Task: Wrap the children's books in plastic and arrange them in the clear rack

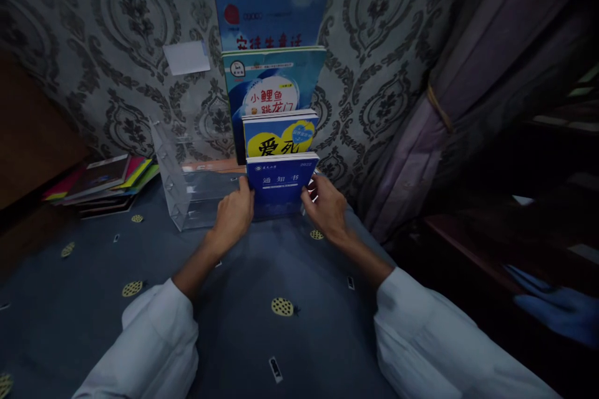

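Note:
A clear tiered rack (187,190) stands against the patterned wall on a blue cloth. Several books stand in its right side in rising steps. The front one is a dark blue booklet (279,186). Behind it are a yellow and blue book (279,136), a light blue book (271,84) and a tall blue book (271,19). My left hand (234,215) grips the left edge of the dark blue booklet. Gripping its right edge is my right hand (325,206). Both hands have the fingers curled round the booklet's sides.
A stack of coloured books (100,184) lies at the left on the cloth. A white card (187,57) is stuck on the wall above the rack. A purple curtain (449,106) hangs at the right. Dark furniture stands to the right.

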The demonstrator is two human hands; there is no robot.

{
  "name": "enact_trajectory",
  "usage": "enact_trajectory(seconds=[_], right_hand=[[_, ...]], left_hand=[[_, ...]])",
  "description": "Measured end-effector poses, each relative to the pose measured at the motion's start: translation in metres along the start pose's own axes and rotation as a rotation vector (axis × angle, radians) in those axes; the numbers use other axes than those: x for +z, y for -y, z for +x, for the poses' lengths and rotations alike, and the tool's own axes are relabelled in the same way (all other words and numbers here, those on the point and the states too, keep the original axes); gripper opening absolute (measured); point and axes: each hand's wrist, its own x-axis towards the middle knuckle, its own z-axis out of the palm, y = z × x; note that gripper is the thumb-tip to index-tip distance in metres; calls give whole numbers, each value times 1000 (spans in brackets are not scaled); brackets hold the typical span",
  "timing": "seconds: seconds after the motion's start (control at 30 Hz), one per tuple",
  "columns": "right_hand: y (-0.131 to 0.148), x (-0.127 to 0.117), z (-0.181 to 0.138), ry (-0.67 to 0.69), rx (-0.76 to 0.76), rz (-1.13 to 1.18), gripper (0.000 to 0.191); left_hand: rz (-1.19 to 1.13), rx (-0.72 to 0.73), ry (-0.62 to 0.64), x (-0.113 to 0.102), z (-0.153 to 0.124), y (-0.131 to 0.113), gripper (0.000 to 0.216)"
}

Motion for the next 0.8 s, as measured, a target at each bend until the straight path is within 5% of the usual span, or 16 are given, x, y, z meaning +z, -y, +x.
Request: enact_trajectory(seconds=[0.8], right_hand=[[-1,2,2,13,-38,-9,37]], left_hand=[[-37,-32,15,-1,3,-2,28]])
